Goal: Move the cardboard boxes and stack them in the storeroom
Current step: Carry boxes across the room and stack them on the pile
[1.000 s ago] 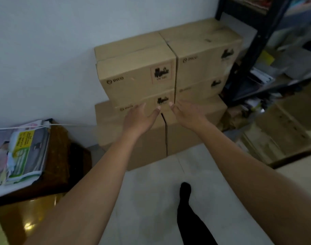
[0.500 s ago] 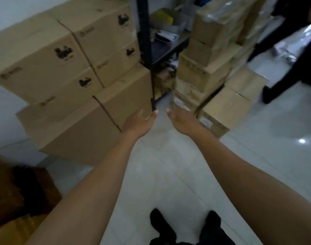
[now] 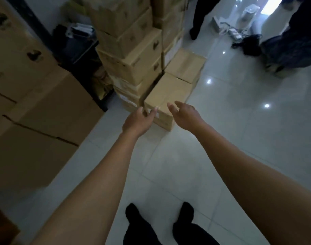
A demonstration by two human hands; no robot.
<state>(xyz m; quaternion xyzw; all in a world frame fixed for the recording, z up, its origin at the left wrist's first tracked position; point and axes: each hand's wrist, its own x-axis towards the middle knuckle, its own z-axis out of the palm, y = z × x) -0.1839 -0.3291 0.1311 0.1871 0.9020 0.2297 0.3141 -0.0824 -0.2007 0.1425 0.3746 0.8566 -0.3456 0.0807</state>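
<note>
- Two bare hands reach forward over the pale glossy tiled floor (image 3: 239,138), both arms stretched out from the bottom of the view.
- Left hand (image 3: 137,119) hovers with its grip open, fingers spread and holding nothing; its fingertips (image 3: 155,109) sit in front of the near corner of a low brown cardboard box (image 3: 167,96) on the floor, and whether they touch it cannot be told.
- Right hand (image 3: 185,114) has its grip open too, palm turned inward, fingers loosely curved, empty, just over the near right edge of the same box.
- That low box stands on the floor with a second low brown cardboard box (image 3: 184,65) right behind it, the two touching.
- Just left of them rises a tall stack of brown cardboard boxes (image 3: 133,55), several layers high, close against the low boxes with a dark gap between.
- Along the left side stands another pile of large brown cardboard boxes (image 3: 38,103), the lower ones on the floor, the upper ones printed with dark marks too blurred to read.
- Between the two piles a dark metal shelf rack (image 3: 77,50) holds papers and odd items.
- Black-trousered legs and dark shoes (image 3: 133,213) of the person show at the bottom.
- Far off, another person's dark legs (image 3: 199,18) stand near a dark bag (image 3: 252,45) on the floor.
</note>
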